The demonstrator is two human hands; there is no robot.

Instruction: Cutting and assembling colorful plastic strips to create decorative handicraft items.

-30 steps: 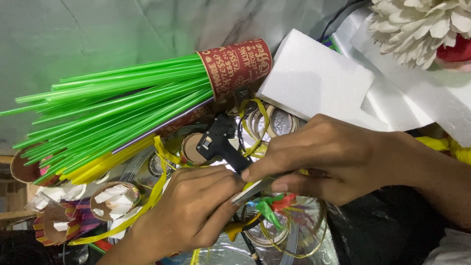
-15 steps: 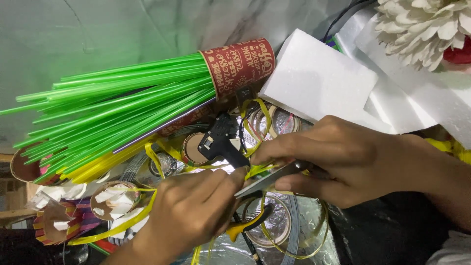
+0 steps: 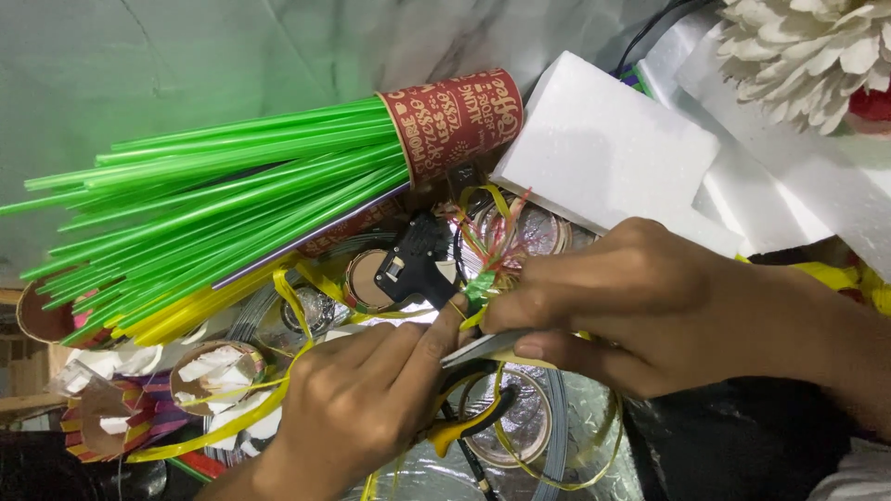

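Here, we see the right hand (image 3: pixel 650 306) at 3 o'clock, its fingers clamped on a small green and red ribbon tuft (image 3: pixel 487 269) near frame centre. The left hand (image 3: pixel 362 408) at 6 o'clock has its fingers closed around yellow-handled scissors (image 3: pixel 473 408). Green straws (image 3: pixel 213 204) fan from a red paper cup (image 3: pixel 455 121) at 11 o'clock. A white foam block (image 3: pixel 603 148) lies at 1 o'clock.

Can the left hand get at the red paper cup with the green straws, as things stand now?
Probably yes. The red paper cup lies on its side just above the left hand, and only a black tool and loose yellow ribbon lie between. But the left hand's fingers are busy at the scissors.
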